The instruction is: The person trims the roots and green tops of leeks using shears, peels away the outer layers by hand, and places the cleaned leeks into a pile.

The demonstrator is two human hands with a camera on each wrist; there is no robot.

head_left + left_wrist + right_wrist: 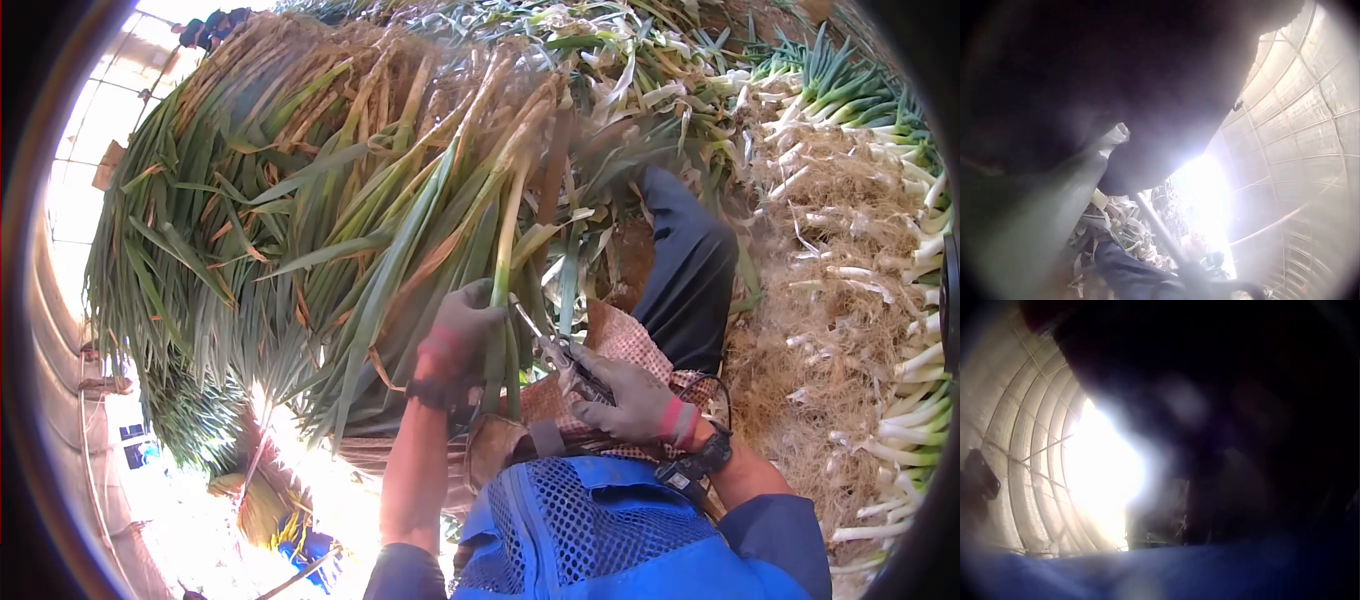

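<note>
In the head view my gloved left hand [462,335] grips a long green onion [510,230] by its leaves, its pale root end pointing up and away. My gloved right hand [630,400] holds what looks like an air blow gun [578,378], its thin nozzle angled up toward the onion close by the left hand. The left wrist view shows a blurred pale-green stalk [1041,219] close to the lens and a thin rod [1160,228] below it. The right wrist view is mostly dark, with blue cloth [1147,572] along the bottom.
A big heap of untrimmed green onions [270,190] lies ahead and left. Stripped leaves [640,80] litter the far side. Rows of cleaned onions [915,420] with bushy roots [810,320] line the right. A bent knee [690,260] stands beside the right hand.
</note>
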